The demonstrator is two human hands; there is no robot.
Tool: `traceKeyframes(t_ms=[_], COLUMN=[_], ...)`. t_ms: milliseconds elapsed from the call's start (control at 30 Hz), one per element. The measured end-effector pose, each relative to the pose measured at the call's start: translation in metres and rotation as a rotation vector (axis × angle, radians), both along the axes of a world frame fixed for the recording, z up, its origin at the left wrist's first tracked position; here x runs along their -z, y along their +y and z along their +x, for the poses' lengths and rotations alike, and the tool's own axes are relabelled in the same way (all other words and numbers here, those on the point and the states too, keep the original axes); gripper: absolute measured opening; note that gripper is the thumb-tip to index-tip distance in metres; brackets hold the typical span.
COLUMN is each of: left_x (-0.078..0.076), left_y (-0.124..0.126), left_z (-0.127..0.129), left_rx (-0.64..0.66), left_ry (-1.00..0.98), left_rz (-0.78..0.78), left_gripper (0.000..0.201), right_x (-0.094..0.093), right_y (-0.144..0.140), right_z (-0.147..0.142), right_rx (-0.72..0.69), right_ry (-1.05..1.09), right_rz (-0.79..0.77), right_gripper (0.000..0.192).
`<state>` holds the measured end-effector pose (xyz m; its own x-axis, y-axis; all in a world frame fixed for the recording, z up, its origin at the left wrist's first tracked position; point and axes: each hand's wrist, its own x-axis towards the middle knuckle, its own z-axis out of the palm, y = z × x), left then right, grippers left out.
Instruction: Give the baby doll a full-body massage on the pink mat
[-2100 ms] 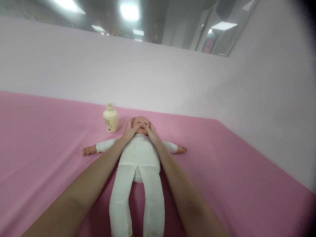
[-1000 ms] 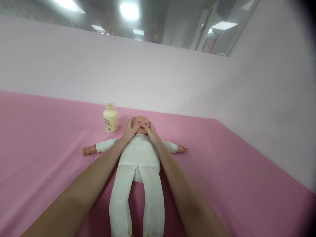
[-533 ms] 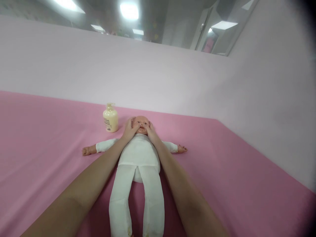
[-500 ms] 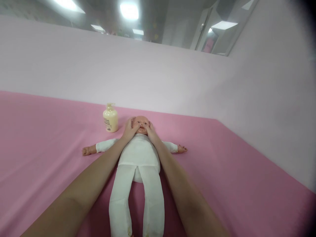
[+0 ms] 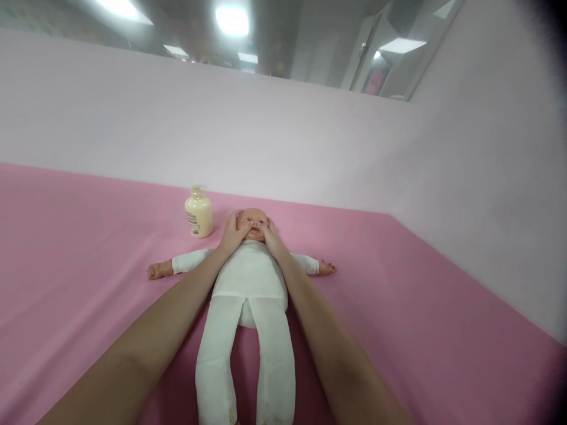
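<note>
A baby doll (image 5: pixel 250 271) with a white cloth body lies on its back, its arms spread wide and its legs toward me. My left hand (image 5: pixel 233 232) cups the left side of the doll's head, thumb lying on the cheek near the mouth. On the other side, my right hand (image 5: pixel 271 235) holds the head the same way, its thumb by the nose and mouth. The fingers of both hands curve round the head and are partly hidden. Left of the head stands a pale yellow pump bottle (image 5: pixel 199 215), apart from my left hand.
A pink sheet (image 5: pixel 376 307) covers the surface under the doll, with some creases at the left. Behind it rises a pale wall (image 5: pixel 266 136), and another wall (image 5: pixel 496 195) closes the right side. A mirror or window (image 5: pixel 319 47) with light reflections runs along the top.
Both hands stay on the doll's head; the thumbs have shifted very slightly on the face. The doll and the bottle have not moved.
</note>
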<state>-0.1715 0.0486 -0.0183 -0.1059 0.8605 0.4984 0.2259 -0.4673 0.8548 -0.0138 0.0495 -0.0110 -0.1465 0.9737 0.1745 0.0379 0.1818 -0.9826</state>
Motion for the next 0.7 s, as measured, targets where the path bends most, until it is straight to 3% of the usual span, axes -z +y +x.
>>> traceKeyframes(t_ms=[300, 700], left_x=[-0.0076, -0.0042], left_y=[-0.0071, -0.0048], left_z=[0.0067, 0.0046], left_rx=[-0.097, -0.072], left_ry=[0.029, 0.054], left_rz=[-0.012, 0.045], left_gripper=[0.057, 0.046], right_x=[-0.0038, -0.0066], right_y=[-0.0066, -0.0094], right_z=[-0.0013, -0.0026], right_rx=[0.024, 0.01], right_ry=[-0.008, -0.005], right_rz=[0.014, 0.038], right_gripper=[0.081, 0.069])
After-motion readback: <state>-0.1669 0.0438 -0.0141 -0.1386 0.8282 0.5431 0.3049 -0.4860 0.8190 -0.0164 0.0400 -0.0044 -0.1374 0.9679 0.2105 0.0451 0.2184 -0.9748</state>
